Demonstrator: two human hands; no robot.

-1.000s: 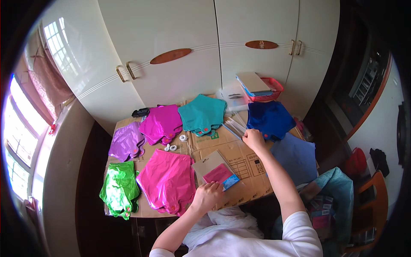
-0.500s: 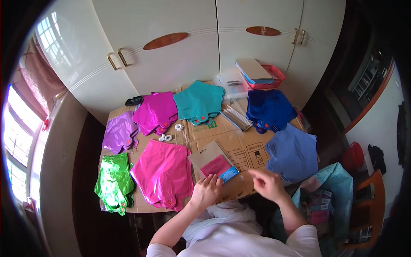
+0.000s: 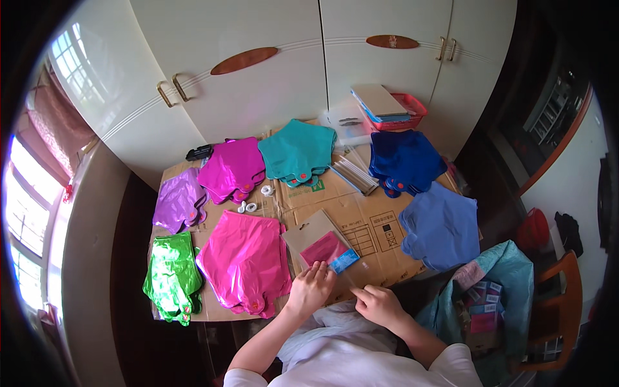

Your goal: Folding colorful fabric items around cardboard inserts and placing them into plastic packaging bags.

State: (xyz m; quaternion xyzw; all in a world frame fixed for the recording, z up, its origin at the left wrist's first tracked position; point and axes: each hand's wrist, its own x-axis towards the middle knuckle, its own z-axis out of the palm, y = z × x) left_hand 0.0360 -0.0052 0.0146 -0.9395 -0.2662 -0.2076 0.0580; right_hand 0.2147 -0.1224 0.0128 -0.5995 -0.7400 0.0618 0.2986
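A clear plastic packet lies at the table's front middle, with a tan card, a folded pink piece and a blue label in it. On its lower edge rests my left hand, fingers together and bent, holding the packet. My right hand is just right of the packet's lower end, at the table's front edge. Its thumb and forefinger are pinched together; what is between them is too thin to make out. Left of the packet lies a stack of shiny pink foil balloons.
Foil balloon stacks ring the cardboard-covered table: green, lilac, magenta, teal, dark blue, light blue. White ribbon rolls, slim sticks and a red basket sit among them. A bag of packets stands right.
My right hand has moved left and toward me, to the packet's lower end, and its fingers have closed. My left hand stays on the packet. The view has shifted slightly.
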